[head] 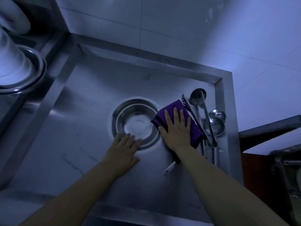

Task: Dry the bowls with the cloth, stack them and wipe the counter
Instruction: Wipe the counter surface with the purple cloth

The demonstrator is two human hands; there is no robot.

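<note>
L hand (123,150) flat, fingers straight on bowl (136,123) rim | R hand (176,128) flat, pressing cloth (187,123) on bench (89,128) | bowl mid-bench, beside cloth | utensils (205,115) R edge

Both bare forearms come in from the bottom edge and reach forward and down. The left forearm runs from the lower left up toward the middle. The left hand (123,150) lies palm down, its fingers straight and a little spread, and the fingertips (130,137) touch the near rim of the round steel bowl (136,123). The thumb points out to the right side. The right forearm comes from the lower right. The right hand (176,128) is also palm down and flat, the fingers straight and spread, and it presses on the folded purple cloth (193,132). The two hands are near each other but apart.
</note>
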